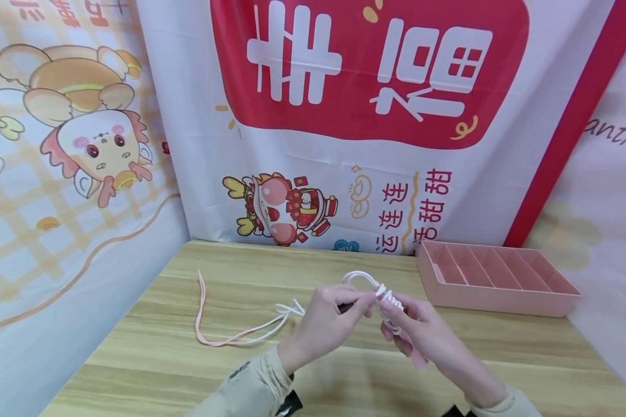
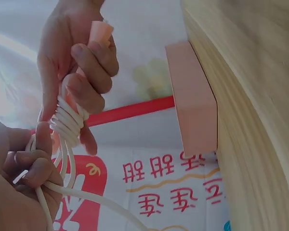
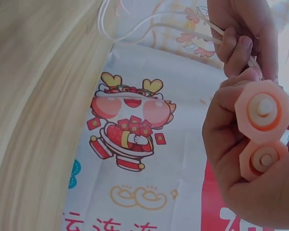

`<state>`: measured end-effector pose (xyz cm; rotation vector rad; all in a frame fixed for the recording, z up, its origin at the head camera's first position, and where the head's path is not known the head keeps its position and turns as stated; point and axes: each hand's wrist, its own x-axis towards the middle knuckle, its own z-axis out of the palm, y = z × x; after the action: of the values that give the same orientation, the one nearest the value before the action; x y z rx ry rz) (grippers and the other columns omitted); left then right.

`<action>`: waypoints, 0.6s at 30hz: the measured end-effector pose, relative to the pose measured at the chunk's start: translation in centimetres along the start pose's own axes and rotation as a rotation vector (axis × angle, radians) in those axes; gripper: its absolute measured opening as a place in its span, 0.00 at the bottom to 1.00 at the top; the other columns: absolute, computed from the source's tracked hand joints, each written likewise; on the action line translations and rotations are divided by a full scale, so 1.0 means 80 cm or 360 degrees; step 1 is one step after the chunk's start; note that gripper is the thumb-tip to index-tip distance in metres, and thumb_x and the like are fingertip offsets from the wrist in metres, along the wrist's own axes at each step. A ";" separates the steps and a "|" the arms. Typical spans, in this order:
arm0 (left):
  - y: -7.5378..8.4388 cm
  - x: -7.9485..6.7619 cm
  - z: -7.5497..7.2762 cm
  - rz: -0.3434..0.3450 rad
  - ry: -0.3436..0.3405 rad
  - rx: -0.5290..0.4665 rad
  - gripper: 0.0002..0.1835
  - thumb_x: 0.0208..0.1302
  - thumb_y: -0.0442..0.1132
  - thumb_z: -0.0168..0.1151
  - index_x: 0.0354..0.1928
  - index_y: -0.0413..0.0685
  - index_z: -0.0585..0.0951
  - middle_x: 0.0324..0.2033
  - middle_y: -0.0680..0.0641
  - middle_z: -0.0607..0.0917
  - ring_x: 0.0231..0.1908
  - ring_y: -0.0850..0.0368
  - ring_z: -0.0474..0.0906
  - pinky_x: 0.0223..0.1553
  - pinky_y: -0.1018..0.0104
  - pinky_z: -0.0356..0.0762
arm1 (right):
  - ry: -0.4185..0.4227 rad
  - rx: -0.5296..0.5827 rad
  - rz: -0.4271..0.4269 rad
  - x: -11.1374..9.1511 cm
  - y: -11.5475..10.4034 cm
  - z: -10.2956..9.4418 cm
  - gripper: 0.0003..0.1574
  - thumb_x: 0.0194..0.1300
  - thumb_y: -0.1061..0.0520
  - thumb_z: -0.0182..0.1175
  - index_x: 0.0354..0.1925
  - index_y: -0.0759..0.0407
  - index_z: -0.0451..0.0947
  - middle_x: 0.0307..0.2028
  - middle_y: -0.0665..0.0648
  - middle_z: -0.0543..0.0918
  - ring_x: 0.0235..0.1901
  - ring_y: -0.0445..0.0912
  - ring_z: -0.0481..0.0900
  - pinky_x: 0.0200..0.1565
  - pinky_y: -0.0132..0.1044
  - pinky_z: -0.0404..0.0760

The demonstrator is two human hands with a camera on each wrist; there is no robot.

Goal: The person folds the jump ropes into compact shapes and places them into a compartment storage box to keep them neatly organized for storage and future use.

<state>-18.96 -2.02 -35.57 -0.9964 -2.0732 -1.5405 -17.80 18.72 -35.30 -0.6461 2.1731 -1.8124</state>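
Observation:
My right hand (image 1: 422, 330) grips two pink jump rope handles (image 3: 262, 113) side by side, their octagonal ends pointing out of the fist. White cord (image 2: 66, 122) is coiled several turns round the other end of the handles. Close beside the coils, my left hand (image 1: 326, 318) pinches the cord between thumb and fingers, and a small loop stands up above the fingertips. From the left hand the slack rope (image 1: 255, 336) trails leftward over the table, white turning to pink in a bent double strand. Part of the handles is hidden inside the right palm.
A pink divided box (image 1: 501, 284) stands at the back right of the wooden table (image 1: 151, 359). Printed cloths (image 1: 302, 191) hang behind the table and at both sides, close to its edges.

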 end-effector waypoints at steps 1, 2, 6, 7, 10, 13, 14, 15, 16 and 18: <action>0.001 0.000 0.000 -0.0076 -0.0006 -0.0062 0.12 0.69 0.42 0.63 0.27 0.50 0.87 0.22 0.57 0.82 0.20 0.65 0.67 0.19 0.73 0.66 | 0.0013 -0.0022 -0.0027 0.000 0.000 0.000 0.20 0.77 0.48 0.50 0.53 0.63 0.74 0.25 0.63 0.76 0.14 0.42 0.66 0.11 0.30 0.65; 0.001 0.000 0.000 -0.0152 -0.0009 -0.0131 0.12 0.68 0.42 0.64 0.27 0.49 0.88 0.22 0.55 0.83 0.21 0.65 0.67 0.20 0.72 0.65 | 0.0021 -0.0051 -0.0065 0.000 0.000 0.000 0.19 0.77 0.49 0.50 0.52 0.63 0.74 0.25 0.64 0.76 0.14 0.42 0.67 0.11 0.31 0.66; 0.003 0.002 -0.003 -0.0474 -0.0031 -0.0471 0.08 0.64 0.39 0.68 0.35 0.42 0.90 0.26 0.47 0.87 0.28 0.63 0.78 0.28 0.74 0.74 | 0.0019 -0.0120 -0.0221 0.002 -0.001 0.001 0.15 0.78 0.54 0.49 0.54 0.62 0.75 0.25 0.66 0.76 0.15 0.42 0.66 0.10 0.34 0.66; 0.003 0.003 -0.004 -0.0532 -0.0034 -0.0529 0.08 0.63 0.38 0.69 0.38 0.41 0.89 0.28 0.46 0.88 0.30 0.62 0.80 0.31 0.73 0.75 | 0.0012 -0.0120 -0.0248 0.003 -0.001 0.001 0.15 0.78 0.55 0.49 0.55 0.61 0.74 0.26 0.66 0.76 0.15 0.42 0.66 0.10 0.35 0.66; 0.002 0.003 -0.005 -0.0622 -0.0063 -0.0633 0.10 0.60 0.36 0.71 0.43 0.40 0.88 0.30 0.43 0.88 0.35 0.57 0.84 0.38 0.68 0.80 | -0.0003 -0.0103 -0.0279 0.003 -0.002 0.001 0.17 0.78 0.56 0.49 0.59 0.61 0.73 0.26 0.66 0.76 0.15 0.41 0.65 0.09 0.35 0.65; 0.000 0.003 -0.005 -0.0561 -0.0092 -0.0607 0.10 0.60 0.35 0.71 0.42 0.39 0.88 0.30 0.44 0.88 0.35 0.56 0.84 0.38 0.66 0.82 | -0.0028 -0.0081 -0.0262 0.002 -0.002 0.000 0.17 0.78 0.56 0.48 0.59 0.62 0.72 0.26 0.67 0.75 0.16 0.41 0.65 0.10 0.34 0.64; -0.001 0.002 -0.004 -0.0524 -0.0105 -0.0607 0.10 0.61 0.35 0.71 0.43 0.38 0.88 0.31 0.44 0.88 0.35 0.56 0.85 0.39 0.64 0.82 | -0.0044 -0.0075 -0.0243 0.002 -0.002 -0.001 0.18 0.78 0.56 0.48 0.59 0.62 0.72 0.26 0.67 0.75 0.16 0.41 0.66 0.11 0.34 0.65; -0.002 0.002 -0.004 -0.0477 -0.0116 -0.0599 0.10 0.61 0.34 0.70 0.43 0.37 0.87 0.31 0.44 0.88 0.35 0.56 0.85 0.39 0.63 0.83 | -0.0068 -0.0064 -0.0221 0.001 -0.002 -0.002 0.18 0.79 0.55 0.47 0.59 0.62 0.72 0.26 0.67 0.75 0.15 0.41 0.66 0.11 0.33 0.65; -0.003 0.002 -0.003 -0.0430 -0.0130 -0.0594 0.09 0.61 0.33 0.70 0.42 0.36 0.87 0.32 0.44 0.88 0.36 0.55 0.85 0.40 0.62 0.83 | -0.0094 -0.0056 -0.0192 0.001 -0.002 -0.004 0.18 0.79 0.55 0.47 0.59 0.62 0.72 0.27 0.66 0.75 0.15 0.41 0.65 0.11 0.32 0.65; -0.005 0.001 -0.002 -0.0342 -0.0160 -0.0598 0.09 0.61 0.31 0.69 0.43 0.35 0.87 0.35 0.43 0.88 0.38 0.55 0.85 0.41 0.61 0.83 | -0.0150 -0.0036 -0.0129 0.000 -0.002 -0.008 0.18 0.79 0.53 0.47 0.59 0.61 0.72 0.27 0.65 0.75 0.13 0.42 0.65 0.11 0.32 0.65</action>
<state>-19.34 -2.20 -35.73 -1.0188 -2.0564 -2.0861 -18.02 19.27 -34.98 -0.8187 2.1381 -1.7607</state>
